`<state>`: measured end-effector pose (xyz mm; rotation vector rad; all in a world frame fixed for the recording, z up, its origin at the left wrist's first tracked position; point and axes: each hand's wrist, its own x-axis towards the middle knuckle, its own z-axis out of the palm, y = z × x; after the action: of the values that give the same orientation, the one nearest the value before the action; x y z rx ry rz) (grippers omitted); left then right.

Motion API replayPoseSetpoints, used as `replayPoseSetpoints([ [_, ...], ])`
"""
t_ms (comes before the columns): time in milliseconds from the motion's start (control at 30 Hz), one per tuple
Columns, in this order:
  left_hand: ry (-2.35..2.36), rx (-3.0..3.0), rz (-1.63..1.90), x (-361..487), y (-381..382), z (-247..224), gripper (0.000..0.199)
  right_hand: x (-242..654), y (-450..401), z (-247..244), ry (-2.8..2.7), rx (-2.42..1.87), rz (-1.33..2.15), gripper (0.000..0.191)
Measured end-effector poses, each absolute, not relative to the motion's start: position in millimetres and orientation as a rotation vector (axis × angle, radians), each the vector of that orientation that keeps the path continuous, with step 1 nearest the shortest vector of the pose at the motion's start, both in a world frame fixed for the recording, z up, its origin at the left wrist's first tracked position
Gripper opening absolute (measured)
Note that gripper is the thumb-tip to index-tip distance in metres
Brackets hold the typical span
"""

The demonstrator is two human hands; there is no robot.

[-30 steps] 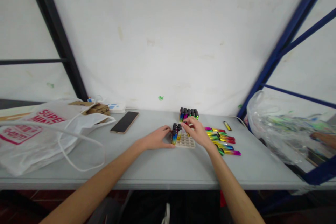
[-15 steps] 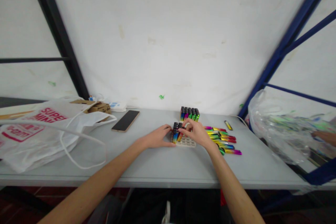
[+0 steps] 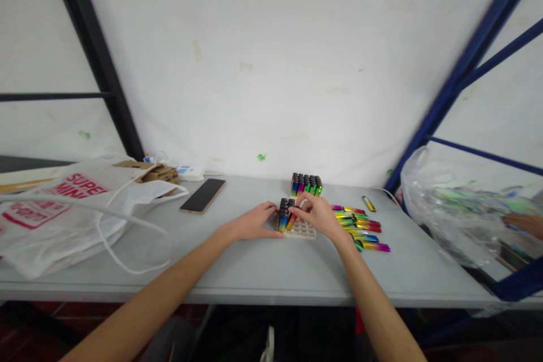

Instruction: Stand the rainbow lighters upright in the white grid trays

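Note:
A pale tray with rows of round holes (image 3: 306, 230) lies on the table, its left end filled with upright rainbow-coloured lighters (image 3: 282, 220) with black tops. My left hand (image 3: 254, 220) curves around that left end, thumb at the near corner and fingers at the far side, gripping it. With thumb and fingertips my right hand (image 3: 317, 214) pinches a tilted lighter (image 3: 291, 222) over the tray, beside the standing ones. Its lower end is near the holes; whether it sits in one I cannot tell. More lighters (image 3: 365, 226) lie loose to the right of my right hand.
Behind the tray stands another block of upright lighters (image 3: 306, 184). A phone (image 3: 203, 196) lies to the left, beside a white plastic bag (image 3: 85, 203) with a cable and a cardboard box (image 3: 159, 174). At right are clear plastic bags (image 3: 445, 209) and another person's hand (image 3: 524, 223).
Both hands stay almost in place. The lighter in my right hand is still tilted over the tray, with only a very slight shift.

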<state>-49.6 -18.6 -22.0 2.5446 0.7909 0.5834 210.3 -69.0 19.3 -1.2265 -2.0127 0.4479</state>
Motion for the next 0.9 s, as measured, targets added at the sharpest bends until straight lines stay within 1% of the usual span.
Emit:
replayPoseSetpoints([
  [200,0.806,2.527,0.587,-49,-20,-20,0.070,207,-74,23,-2.055,-1.175,0.481,0.029],
  [400,0.814,2.514,0.556,-50,-20,-20,0.071,210,-72,24,-2.064,-1.189,0.408,0.028],
  [567,0.819,2.500,0.567,-51,-22,-18,0.072,208,-72,23,-2.067,-1.202,0.426,0.033],
  [700,0.840,2.489,0.535,-51,-22,-17,0.074,208,-77,33,-2.062,-1.195,0.409,0.036],
  [800,0.836,2.478,0.531,-51,-20,-18,0.073,228,-78,44,-1.960,-1.275,0.331,0.036],
  [900,0.831,2.482,0.529,-51,-20,-17,0.074,270,-78,53,-1.822,-1.407,0.191,0.035],
])
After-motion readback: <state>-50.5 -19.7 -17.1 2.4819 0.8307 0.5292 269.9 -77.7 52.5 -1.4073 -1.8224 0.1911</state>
